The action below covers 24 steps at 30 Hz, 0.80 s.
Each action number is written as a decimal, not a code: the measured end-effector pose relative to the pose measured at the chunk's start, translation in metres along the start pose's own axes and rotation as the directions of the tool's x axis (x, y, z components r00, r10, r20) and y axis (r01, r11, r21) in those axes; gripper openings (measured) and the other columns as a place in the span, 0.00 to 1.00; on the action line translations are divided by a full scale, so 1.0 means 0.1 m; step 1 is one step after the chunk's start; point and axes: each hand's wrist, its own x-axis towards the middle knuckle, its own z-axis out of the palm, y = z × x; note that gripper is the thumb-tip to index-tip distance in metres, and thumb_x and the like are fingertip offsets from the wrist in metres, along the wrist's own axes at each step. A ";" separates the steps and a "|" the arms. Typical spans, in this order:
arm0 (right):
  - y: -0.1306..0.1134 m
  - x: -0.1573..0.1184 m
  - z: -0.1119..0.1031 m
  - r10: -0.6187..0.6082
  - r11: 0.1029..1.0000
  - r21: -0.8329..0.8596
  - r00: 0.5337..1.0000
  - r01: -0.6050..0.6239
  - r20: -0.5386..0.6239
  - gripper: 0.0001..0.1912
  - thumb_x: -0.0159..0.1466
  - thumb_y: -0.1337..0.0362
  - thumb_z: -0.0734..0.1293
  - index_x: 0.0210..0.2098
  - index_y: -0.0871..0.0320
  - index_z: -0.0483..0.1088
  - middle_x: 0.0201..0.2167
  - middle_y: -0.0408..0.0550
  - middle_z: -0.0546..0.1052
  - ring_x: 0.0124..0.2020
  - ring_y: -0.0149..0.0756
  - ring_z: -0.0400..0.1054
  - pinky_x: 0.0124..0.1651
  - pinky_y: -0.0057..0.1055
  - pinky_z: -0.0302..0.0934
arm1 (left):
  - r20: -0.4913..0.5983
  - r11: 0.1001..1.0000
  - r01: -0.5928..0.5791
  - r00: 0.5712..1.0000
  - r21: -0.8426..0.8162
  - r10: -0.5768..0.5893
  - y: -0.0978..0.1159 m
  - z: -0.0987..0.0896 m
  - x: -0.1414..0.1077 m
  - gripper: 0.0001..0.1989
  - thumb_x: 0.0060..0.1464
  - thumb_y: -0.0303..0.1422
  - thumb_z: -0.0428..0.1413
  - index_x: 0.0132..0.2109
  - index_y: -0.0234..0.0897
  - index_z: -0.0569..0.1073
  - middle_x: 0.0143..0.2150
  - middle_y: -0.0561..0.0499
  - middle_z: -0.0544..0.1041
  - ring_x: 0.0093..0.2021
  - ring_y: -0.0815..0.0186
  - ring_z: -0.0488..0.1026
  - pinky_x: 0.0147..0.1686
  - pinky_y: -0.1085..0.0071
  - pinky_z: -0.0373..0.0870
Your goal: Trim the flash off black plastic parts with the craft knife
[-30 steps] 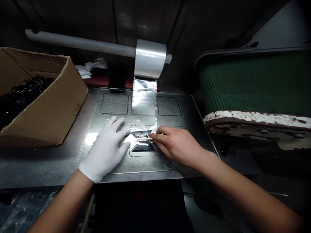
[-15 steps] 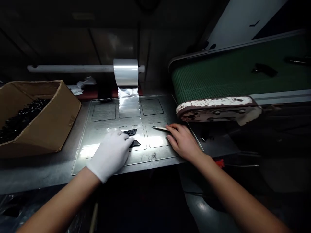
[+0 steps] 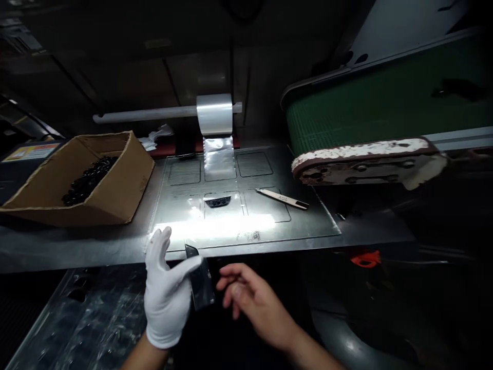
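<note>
My left hand (image 3: 167,295), in a white glove, is in front of the bench edge. Its thumb presses on a small black plastic piece (image 3: 191,251) with a strip of clear film (image 3: 203,293) hanging from it; the other fingers stretch upward. Close by on the right is my bare right hand (image 3: 252,300), fingers loosely bent and apart, with nothing visible in it. Another black plastic piece (image 3: 217,202) lies on the clear sheet (image 3: 265,237) with outlined rectangles. A slim pale craft knife (image 3: 283,198) rests to its right.
A cardboard box (image 3: 134,180) of black pieces stands left. Behind the sheet, a film roll (image 3: 214,115) hangs on a white rod (image 3: 150,115). A green conveyor (image 3: 370,103) juts in at right. Below the bench are a clear tray (image 3: 88,329) and an orange-red item (image 3: 365,259).
Both hands have drawn back off the sheet toward me. My right hand has let go of the craft knife, and my left has lifted one black piece with film. The view has shifted left.
</note>
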 end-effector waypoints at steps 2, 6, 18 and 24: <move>0.07 0.11 0.30 0.142 0.976 0.142 0.980 -0.162 0.140 0.26 0.65 0.42 0.70 0.49 0.56 0.68 0.36 0.47 0.75 0.31 0.33 0.72 0.27 0.26 0.63 | -0.048 0.999 0.044 0.998 0.017 -0.044 -0.03 0.00 -0.29 0.18 0.60 0.21 0.60 0.48 0.51 0.78 0.78 0.56 0.46 0.78 0.42 0.43 0.71 0.31 0.50; 0.17 0.28 0.56 0.245 0.969 -0.011 0.956 -0.247 0.161 0.23 0.63 0.43 0.72 0.39 0.56 0.66 0.28 0.39 0.69 0.28 0.30 0.67 0.28 0.25 0.60 | -0.109 0.913 0.380 0.911 -0.148 -0.397 -0.11 -0.06 -0.73 0.19 0.64 0.27 0.57 0.58 0.54 0.75 0.73 0.47 0.59 0.72 0.48 0.61 0.69 0.42 0.62; 0.88 0.58 0.88 0.300 0.764 -0.645 0.880 0.009 0.367 0.18 0.71 0.45 0.63 0.50 0.47 0.75 0.45 0.46 0.83 0.43 0.41 0.79 0.45 0.31 0.73 | -0.178 0.292 0.854 0.236 -0.431 -0.955 -1.63 -1.34 -1.28 0.14 0.65 0.42 0.58 0.45 0.34 0.77 0.40 0.48 0.80 0.38 0.63 0.78 0.41 0.62 0.78; 1.11 0.63 0.55 0.227 0.688 -0.722 0.920 0.081 0.320 0.17 0.71 0.46 0.62 0.47 0.45 0.78 0.45 0.47 0.84 0.47 0.46 0.80 0.51 0.38 0.75 | -0.247 0.153 0.953 0.088 -0.260 -0.965 -2.66 -1.86 -1.38 0.15 0.66 0.41 0.59 0.51 0.34 0.75 0.46 0.47 0.78 0.40 0.63 0.77 0.39 0.63 0.79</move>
